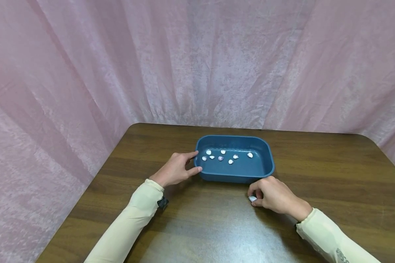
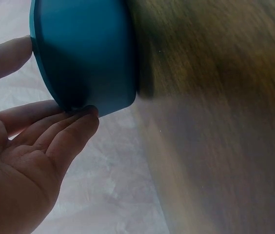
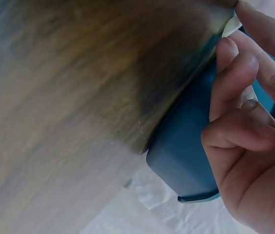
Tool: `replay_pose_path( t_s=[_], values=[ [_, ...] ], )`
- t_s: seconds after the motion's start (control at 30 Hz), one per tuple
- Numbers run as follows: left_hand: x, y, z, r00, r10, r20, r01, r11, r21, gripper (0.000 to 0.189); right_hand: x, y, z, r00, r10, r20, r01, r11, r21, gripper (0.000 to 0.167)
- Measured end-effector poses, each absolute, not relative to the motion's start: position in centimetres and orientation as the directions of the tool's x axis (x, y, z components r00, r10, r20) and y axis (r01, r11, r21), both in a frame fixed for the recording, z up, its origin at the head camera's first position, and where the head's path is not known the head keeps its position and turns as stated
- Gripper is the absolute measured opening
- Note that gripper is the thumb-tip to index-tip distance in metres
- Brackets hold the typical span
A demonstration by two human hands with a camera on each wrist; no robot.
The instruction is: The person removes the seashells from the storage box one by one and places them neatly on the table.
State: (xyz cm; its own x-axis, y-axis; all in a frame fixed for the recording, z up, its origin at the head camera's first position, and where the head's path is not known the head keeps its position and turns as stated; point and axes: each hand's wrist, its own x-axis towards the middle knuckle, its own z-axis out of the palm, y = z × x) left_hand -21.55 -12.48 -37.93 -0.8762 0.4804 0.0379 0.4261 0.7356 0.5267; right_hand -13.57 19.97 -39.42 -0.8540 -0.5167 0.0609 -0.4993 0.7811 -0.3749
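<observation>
A blue rectangular plastic bin stands on the table with several small white and purplish seashells scattered over its floor. My left hand touches the bin's left end, thumb and fingers spread and fairly straight. In the left wrist view, the thumb meets the rim while the other fingers lie against the wall. Just in front of the bin's right front corner, my right hand pinches a white seashell between thumb and fingers, at the tabletop. The right wrist view shows only part of that shell, with the remaining fingers curled.
The brown wooden table has rounded back corners, and its far edge runs a little behind the bin. A pink velvety curtain hangs behind and along the left. Light glares on the tabletop near the front.
</observation>
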Motion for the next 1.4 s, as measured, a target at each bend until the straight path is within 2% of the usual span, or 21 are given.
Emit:
replay_pose_path(
  t_s=[0.6,1.03,1.13,1.4],
  values=[
    [-21.5,-12.6,-37.8,-0.878,0.477,0.033,0.420,0.737,0.530,0.066,-13.2,19.9,-38.7,-0.849,-0.523,0.075,-0.512,0.779,-0.361,0.022],
    [-21.3,-12.4,-37.8,-0.883,0.469,0.027,0.409,0.738,0.536,0.066,-12.6,19.6,-37.6,-0.797,-0.592,0.122,-0.596,0.735,-0.324,0.018],
    [-21.4,-12.4,-37.9,-0.880,0.474,0.031,0.415,0.735,0.537,0.066,-12.6,19.7,-37.3,-0.774,-0.619,0.130,-0.622,0.706,-0.339,0.017],
    [-21.5,-12.4,-37.8,-0.879,0.476,0.029,0.417,0.737,0.532,0.066,-14.2,19.9,-36.1,-0.662,-0.715,0.225,-0.726,0.538,-0.428,0.017]
  ],
)
